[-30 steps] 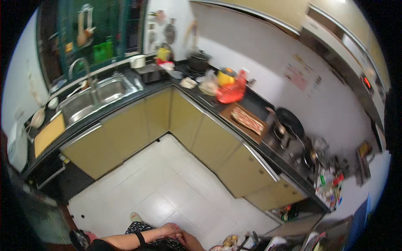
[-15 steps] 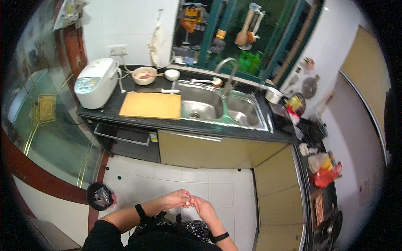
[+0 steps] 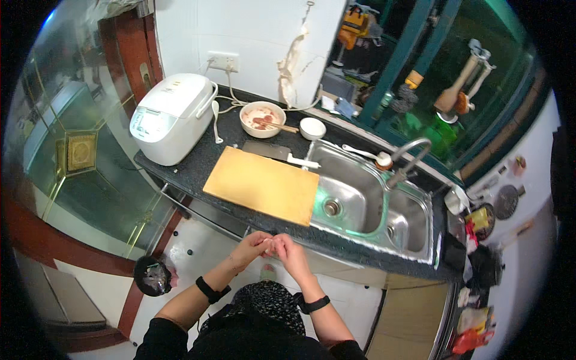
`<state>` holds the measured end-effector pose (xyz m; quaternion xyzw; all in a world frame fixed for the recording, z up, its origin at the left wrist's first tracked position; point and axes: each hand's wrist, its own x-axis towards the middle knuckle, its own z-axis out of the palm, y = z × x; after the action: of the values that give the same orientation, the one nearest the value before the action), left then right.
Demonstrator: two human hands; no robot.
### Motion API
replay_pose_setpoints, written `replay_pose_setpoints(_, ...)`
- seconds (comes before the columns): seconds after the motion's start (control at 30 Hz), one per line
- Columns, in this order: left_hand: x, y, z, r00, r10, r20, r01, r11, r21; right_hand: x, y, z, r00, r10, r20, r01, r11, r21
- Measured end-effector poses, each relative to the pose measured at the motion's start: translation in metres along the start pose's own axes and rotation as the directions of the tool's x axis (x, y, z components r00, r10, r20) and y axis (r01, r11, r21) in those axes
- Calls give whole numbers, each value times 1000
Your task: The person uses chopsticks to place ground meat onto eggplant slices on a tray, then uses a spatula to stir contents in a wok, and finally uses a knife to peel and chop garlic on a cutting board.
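My left hand (image 3: 250, 247) and my right hand (image 3: 288, 249) meet in front of my body, just off the counter's front edge. Their fingers are pinched together around something small and pale, too tiny to name. Closest to them on the counter is a yellow cutting board (image 3: 261, 185), lying flat. Behind the board rests a cleaver (image 3: 270, 151) with a white handle. A bowl (image 3: 263, 120) of what looks like raw meat, with chopsticks lying in it, stands farther back, beside a small white bowl (image 3: 312, 128).
A white rice cooker (image 3: 171, 120) stands at the counter's left end. Right of the board is a double-basin steel sink (image 3: 354, 198) with a curved faucet (image 3: 411, 157). A black trash bin (image 3: 152, 276) sits on the floor at left. Pots and bags crowd the right counter.
I have come nearer to the counter, and the view has turned. My joined hands are now close to the counter's edge, still pinched together.
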<state>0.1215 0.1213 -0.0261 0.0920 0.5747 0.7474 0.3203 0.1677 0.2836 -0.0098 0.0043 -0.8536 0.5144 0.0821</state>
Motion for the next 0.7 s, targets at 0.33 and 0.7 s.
replay_pose_setpoints(0.33, 88, 25, -73, 956, -143, -256, -25, 830, -557, 153, 18, 41, 974, 190, 119, -221, 905, 362)
replay_pose_setpoints(0.7, 113, 26, -148, 964, -158, -213, -29, 736, -677, 202, 23, 66, 994, -3, 114, 1, 1000, 23)
